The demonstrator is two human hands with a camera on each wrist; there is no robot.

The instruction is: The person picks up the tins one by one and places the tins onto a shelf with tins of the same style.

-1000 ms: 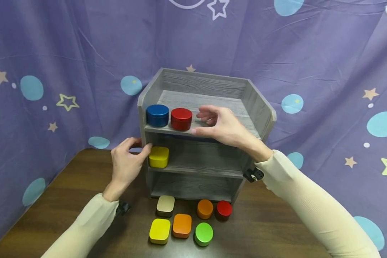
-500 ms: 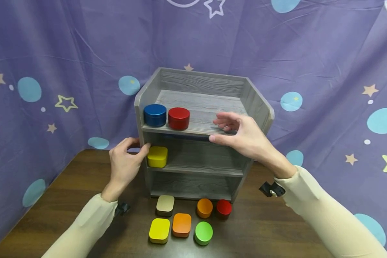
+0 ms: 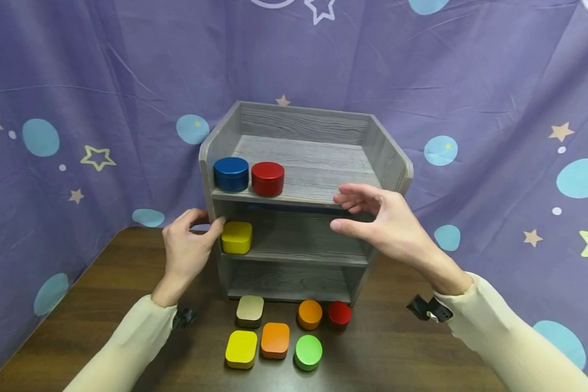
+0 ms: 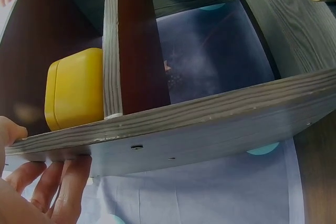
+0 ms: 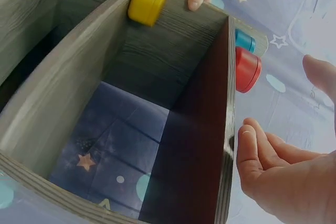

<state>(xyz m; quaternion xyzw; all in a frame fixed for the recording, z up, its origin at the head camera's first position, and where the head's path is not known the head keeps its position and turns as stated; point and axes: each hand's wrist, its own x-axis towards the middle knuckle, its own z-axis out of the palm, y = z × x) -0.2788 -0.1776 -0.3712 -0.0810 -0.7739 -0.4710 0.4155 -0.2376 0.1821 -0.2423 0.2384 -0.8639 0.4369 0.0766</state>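
Right hand (image 3: 394,228) withdrawn from red tin (image 3: 267,178), grip empty, well apart

Two tins (image 3: 249,176) on shelf (image 3: 304,163) top, left

A brown wooden table (image 3: 127,294) is holding up a grey wooden shelf (image 3: 304,228). Two round tins are sitting on the top board of the shelf at its left end: a blue tin (image 3: 231,173) and a red tin (image 3: 267,178), side by side. A yellow tin (image 3: 236,237) is lying on the middle board, at the left end.

On the table in front of the shelf, six small tins are lying: a tan one (image 3: 250,311), an orange round one (image 3: 310,314), a small red one (image 3: 340,314), a yellow square one (image 3: 241,349), an orange square one (image 3: 275,340) and a green one (image 3: 308,352).
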